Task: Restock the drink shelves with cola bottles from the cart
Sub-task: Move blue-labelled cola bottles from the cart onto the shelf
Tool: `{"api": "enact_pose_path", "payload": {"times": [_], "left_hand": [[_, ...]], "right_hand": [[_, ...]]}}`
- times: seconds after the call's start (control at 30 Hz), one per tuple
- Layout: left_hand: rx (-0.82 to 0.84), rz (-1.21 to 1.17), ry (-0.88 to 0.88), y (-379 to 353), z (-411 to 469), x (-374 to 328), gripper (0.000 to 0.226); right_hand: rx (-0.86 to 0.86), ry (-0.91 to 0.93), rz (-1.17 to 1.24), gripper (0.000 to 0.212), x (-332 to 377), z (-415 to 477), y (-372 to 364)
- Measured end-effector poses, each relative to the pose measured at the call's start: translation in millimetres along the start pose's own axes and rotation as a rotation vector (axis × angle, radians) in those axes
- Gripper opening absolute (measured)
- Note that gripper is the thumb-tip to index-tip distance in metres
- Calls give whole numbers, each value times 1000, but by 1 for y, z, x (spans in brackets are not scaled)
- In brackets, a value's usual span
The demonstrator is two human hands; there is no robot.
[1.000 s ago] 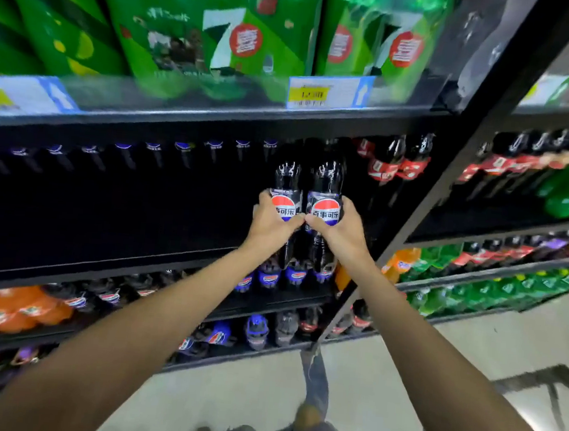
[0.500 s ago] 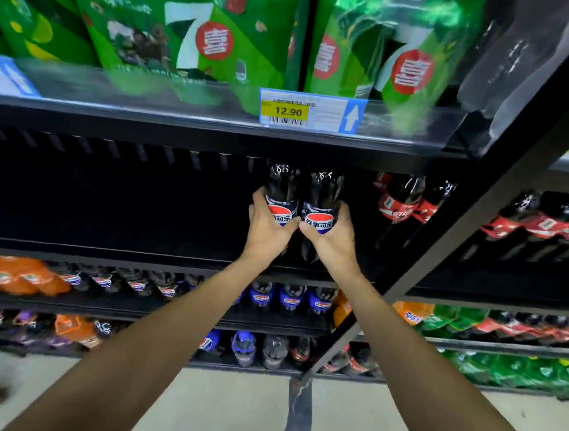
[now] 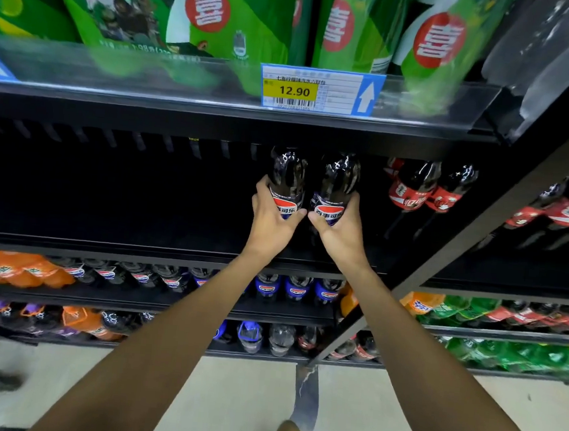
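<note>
Two dark cola bottles with red, white and blue labels stand side by side, upright, in the opening of the dark middle shelf [image 3: 169, 252]. My left hand [image 3: 272, 226] grips the left cola bottle [image 3: 287, 177] around its label. My right hand [image 3: 338, 233] grips the right cola bottle [image 3: 337, 182] the same way. Their caps are hidden behind the shelf above. Whether the bottle bases rest on the shelf is hidden by my hands. The cart is out of view.
Red-labelled cola bottles [image 3: 415, 196] stand just right of my hands, beyond a slanted black upright [image 3: 462, 251]. Green soda packs [image 3: 224, 21] and a 12.90 price tag [image 3: 318, 91] sit on the shelf above. Lower shelves hold blue-labelled colas [image 3: 299, 288], orange and green sodas. Pale floor lies below.
Both hands have carried the two cola bottles upward and deeper into the middle shelf opening. The view has tilted up and come closer to the shelves.
</note>
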State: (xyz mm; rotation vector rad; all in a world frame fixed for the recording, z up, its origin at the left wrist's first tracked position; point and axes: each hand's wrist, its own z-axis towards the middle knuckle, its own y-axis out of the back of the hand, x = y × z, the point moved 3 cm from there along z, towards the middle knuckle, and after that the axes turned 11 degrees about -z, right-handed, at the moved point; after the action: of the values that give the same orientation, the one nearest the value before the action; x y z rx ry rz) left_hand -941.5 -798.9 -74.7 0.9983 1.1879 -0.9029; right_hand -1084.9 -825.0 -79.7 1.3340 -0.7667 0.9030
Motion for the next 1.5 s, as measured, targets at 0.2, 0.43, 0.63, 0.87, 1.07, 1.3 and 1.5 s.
{"api": "enact_pose_path", "payload": {"times": [0.2, 0.43, 0.63, 0.87, 1.07, 1.3, 1.5], "left_hand": [[-23, -5, -2, 5, 1, 4, 87], [46, 69, 0, 18, -4, 26, 85], [76, 134, -33, 21, -11, 56, 77], [42, 202, -124, -15, 30, 52, 72], [15, 319, -145, -45, 70, 51, 72], [-52, 480, -172, -70, 106, 49, 75], [-105, 551, -231, -80, 122, 53, 74]], "right_hand": [[20, -8, 4, 75, 1, -3, -1], [10, -7, 29, 76, -1, -7, -6], [-88, -100, -18, 67, -28, -18, -21], [-223, -68, 28, 58, -43, 19, -28], [-272, -80, 59, 63, -53, 67, -28], [-314, -51, -35, 63, -59, 116, -27], [-325, -41, -92, 61, -62, 144, -28]]}}
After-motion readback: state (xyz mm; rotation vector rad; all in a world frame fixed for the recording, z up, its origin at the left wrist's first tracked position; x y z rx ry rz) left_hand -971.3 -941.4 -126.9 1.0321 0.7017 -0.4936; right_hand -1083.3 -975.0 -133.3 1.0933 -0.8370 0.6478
